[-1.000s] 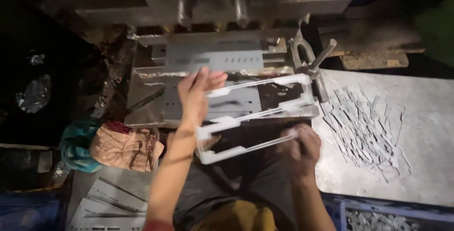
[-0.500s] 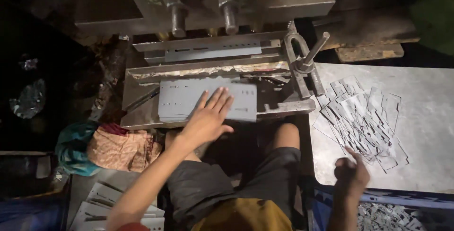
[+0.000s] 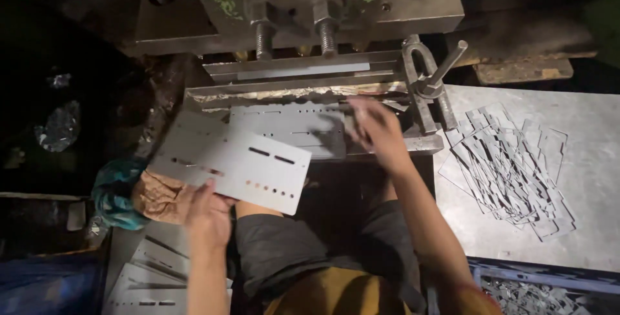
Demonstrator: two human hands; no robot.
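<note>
While the left hand (image 3: pixel 208 215) grips a punched plate (image 3: pixel 236 168) by its near edge, the plate fans out from the hand toward twelve and one o'clock, tilted, its far corners hanging over the press bed. Fingers curl up over the edge at the plate's six o'clock; the thumb is under the sheet and out of sight, so how tightly it pinches cannot be told, only that the hand carries the plate clear of everything else.

At two o'clock from that hand, the right hand (image 3: pixel 378 131) reaches onto the press bed (image 3: pixel 423 144), where a second plate (image 3: pixel 290 131) lies flat against the die. This hand is blurred by motion; its fingers look spread and loose over the right end of that sheet, but whether they touch or grasp it cannot be told.

Part of the second plate is covered by the held one at its eight o'clock corner. Dark shadow swallows the left side of the view. A teal and tan rag (image 3: pixel 129 192) sits at nine o'clock from the left hand, half under the held plate. More plates (image 3: pixel 152 276) are stacked at seven o'clock, cut off by the bottom edge. Scrap frames (image 3: pixel 510 166) lie heaped on the table (image 3: pixel 581 224) at three o'clock, well apart from both hands.
</note>
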